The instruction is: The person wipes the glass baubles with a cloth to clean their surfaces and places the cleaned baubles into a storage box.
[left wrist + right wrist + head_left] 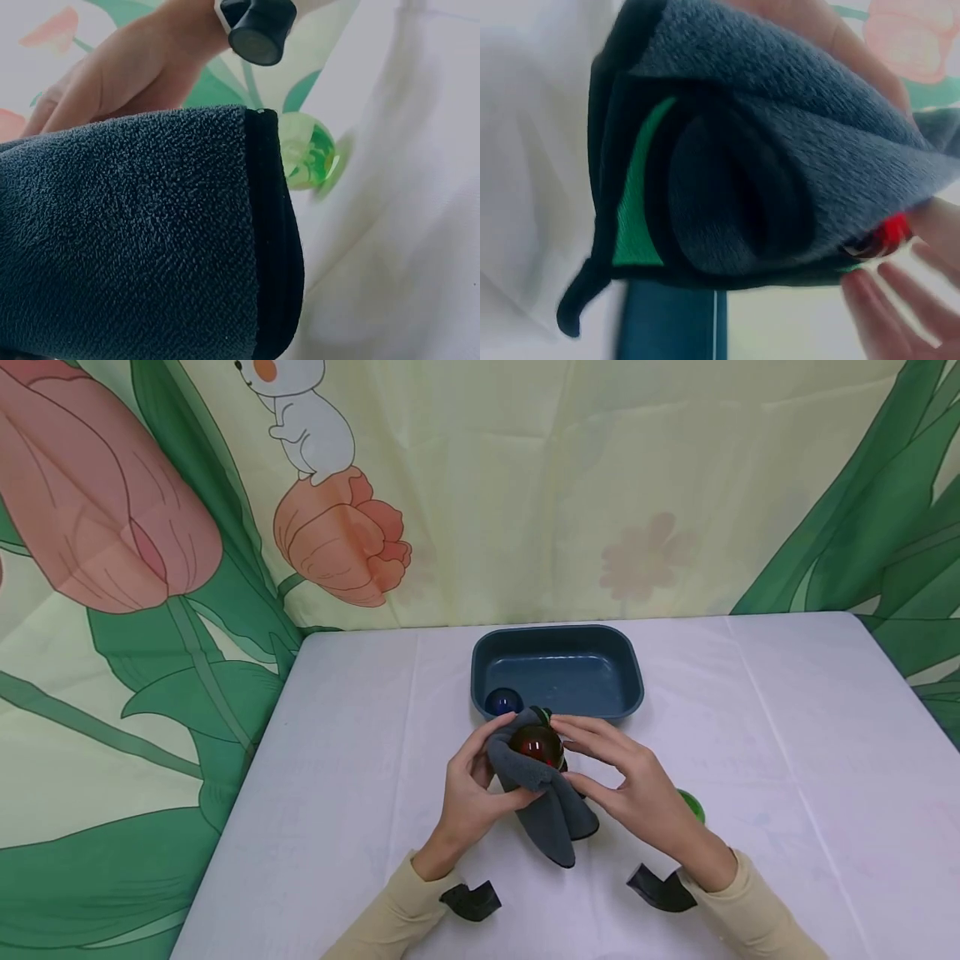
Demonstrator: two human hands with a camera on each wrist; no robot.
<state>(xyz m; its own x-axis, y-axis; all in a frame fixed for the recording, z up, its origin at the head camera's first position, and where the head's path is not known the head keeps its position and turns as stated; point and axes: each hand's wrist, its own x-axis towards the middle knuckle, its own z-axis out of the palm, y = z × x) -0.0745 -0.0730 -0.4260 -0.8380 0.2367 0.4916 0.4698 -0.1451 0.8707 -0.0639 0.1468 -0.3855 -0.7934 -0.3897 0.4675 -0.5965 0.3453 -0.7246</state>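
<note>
In front of the bin, a dark grey-blue terry cloth (551, 810) with black edging wraps partly round a glossy, see-through red ball (536, 745). From the left, my left hand (476, 789) grips the cloth, thumb over its front. On the other side, my right hand (626, 764) holds the ball between fingertips and thumb at the cloth's edge. The folded cloth (135, 232) fills much of the left wrist view. In the right wrist view, red of the ball (892, 231) peeks out beside the right fingers (877, 300), and a green patch shows inside the cloth.
A blue rectangular bin (558, 633) stands at the back of the white-covered table (360, 760), with a dark blue ball (503, 701) in its near left corner. A green see-through ball (692, 806) lies on the table, partly hidden behind the right forearm.
</note>
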